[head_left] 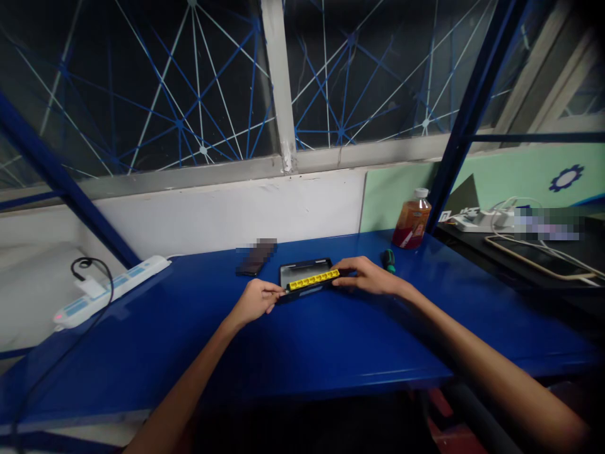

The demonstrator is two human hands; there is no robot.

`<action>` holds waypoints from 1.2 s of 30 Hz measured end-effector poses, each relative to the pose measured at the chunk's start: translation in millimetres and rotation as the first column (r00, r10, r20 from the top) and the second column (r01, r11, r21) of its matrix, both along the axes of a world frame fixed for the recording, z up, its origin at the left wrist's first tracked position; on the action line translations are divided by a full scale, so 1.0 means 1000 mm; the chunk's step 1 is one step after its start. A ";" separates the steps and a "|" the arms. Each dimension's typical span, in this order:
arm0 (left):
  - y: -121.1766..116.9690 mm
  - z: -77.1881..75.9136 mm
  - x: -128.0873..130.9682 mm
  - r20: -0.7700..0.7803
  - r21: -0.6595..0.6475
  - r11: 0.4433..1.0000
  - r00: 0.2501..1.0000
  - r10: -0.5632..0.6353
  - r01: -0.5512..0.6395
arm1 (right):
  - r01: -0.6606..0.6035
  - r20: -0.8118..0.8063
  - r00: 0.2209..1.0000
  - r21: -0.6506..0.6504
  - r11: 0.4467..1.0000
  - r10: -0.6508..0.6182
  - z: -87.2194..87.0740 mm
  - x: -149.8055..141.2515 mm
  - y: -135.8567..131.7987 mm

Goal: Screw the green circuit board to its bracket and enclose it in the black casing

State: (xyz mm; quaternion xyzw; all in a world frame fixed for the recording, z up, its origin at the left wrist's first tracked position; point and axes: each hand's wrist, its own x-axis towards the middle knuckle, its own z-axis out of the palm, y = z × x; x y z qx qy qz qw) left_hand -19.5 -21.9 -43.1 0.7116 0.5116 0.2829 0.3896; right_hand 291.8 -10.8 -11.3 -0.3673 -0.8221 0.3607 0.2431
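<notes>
Fingers (273,287) and thumb of our left hand (253,302) pinch together at the near left corner of a black case (309,292), which lies on the blue table (302,353), toward its far side. Across from it, our right hand (366,276) brings fingers and thumb around the right end, touching there; we cannot tell whether they close on the case, on the yellow port strip (313,279), or on both. That strip, a row of sockets, runs along the near side of the case, its right end reaching our right fingertips. We judge the work to be partway along: the strip is at the case, yet the case is open at the top, its grey inside showing behind the sockets, and we see no cover over it. Whether the strip sits fully home or lies loose, and whether anything is fastened, we cannot make out. A green-and-black screwdriver (389,260) lies to the right, well clear of our fingertips and in neither hand. Just beyond the case, to the left, rests a dark, partly blurred slab (258,257); a capped bottle (413,221) stands at the far right, and a white power strip (113,293) lies at the left.
</notes>
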 end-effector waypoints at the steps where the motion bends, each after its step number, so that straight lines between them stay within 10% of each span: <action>1: -0.001 0.002 0.001 0.023 -0.045 0.999 1.000 0.008 -0.007 | -0.007 -0.019 1.000 -0.031 1.000 0.006 0.001 0.000 -0.001; 16: -0.009 0.029 -0.005 0.130 -0.118 0.967 0.969 -0.212 0.227 | -0.041 -0.164 0.986 -0.367 0.929 -0.021 0.004 -0.001 -0.001; 26: -0.007 0.015 0.002 0.176 -0.208 0.967 0.978 -0.109 0.145 | 0.253 -0.131 0.954 -0.132 0.958 -0.270 -0.017 -0.011 0.008; 36: -0.006 0.013 0.007 0.117 -0.196 0.979 0.993 -0.029 0.052 | 0.278 0.132 0.945 0.156 0.948 -0.299 -0.018 -0.016 0.003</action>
